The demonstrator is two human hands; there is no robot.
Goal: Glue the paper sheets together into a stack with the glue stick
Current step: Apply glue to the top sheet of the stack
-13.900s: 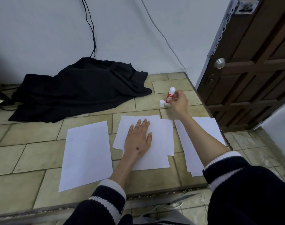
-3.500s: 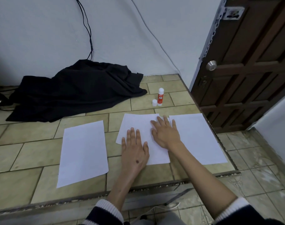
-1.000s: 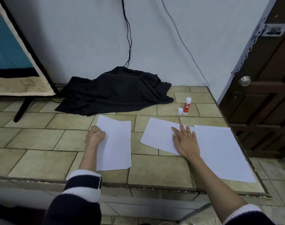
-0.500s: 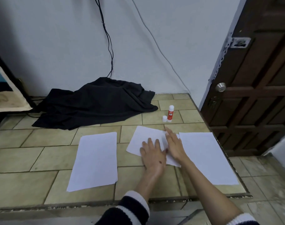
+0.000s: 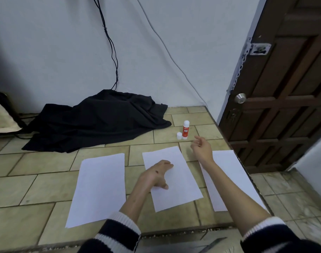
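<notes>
The right hand has been lifted off the middle sheet, fingers loose and empty, toward the glue stick just ahead; the left hand is kept flat there, so gluing seems next.

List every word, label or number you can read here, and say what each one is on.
Glue stick: white lettering on its red label, too small and blurred to read.
Paper sheets: blank, no writing shows.
Door plate: no text can be made out.
Nothing else in view carries readable text.
</notes>
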